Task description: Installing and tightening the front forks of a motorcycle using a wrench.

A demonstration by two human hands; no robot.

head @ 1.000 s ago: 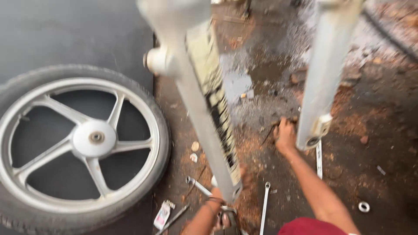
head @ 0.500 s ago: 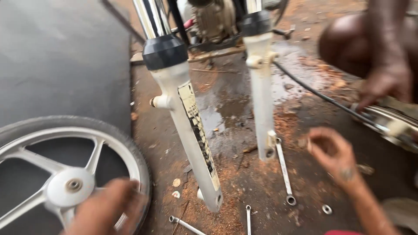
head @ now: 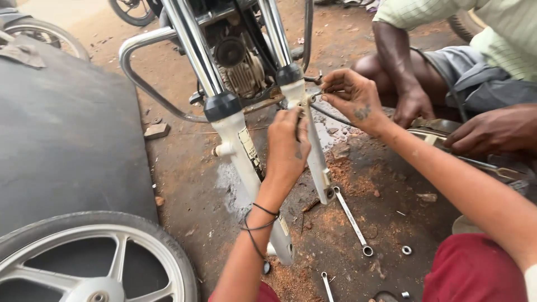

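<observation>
A motorcycle stands with its front wheel off, and two white fork legs hang down. My left hand (head: 288,148) is raised with its fingers curled on the upper part of the right fork leg (head: 318,162). My right hand (head: 349,98) pinches a small metal fitting (head: 314,96) at the bracket on that same leg, just below the black fork seal (head: 290,74). The left fork leg (head: 241,151) stands free beside my left wrist. What exactly sits between my left fingers is hidden.
A removed wheel (head: 95,263) lies at the lower left on a black sheet (head: 61,140). A long wrench (head: 351,221), a shorter one (head: 327,282) and a washer (head: 406,250) lie on the dirt. Another person's hands (head: 486,131) hold a chromed part at the right.
The view has tilted up from the ground to the forks. Both my hands rose from near the dirt to the right fork leg's bracket and closed on it.
</observation>
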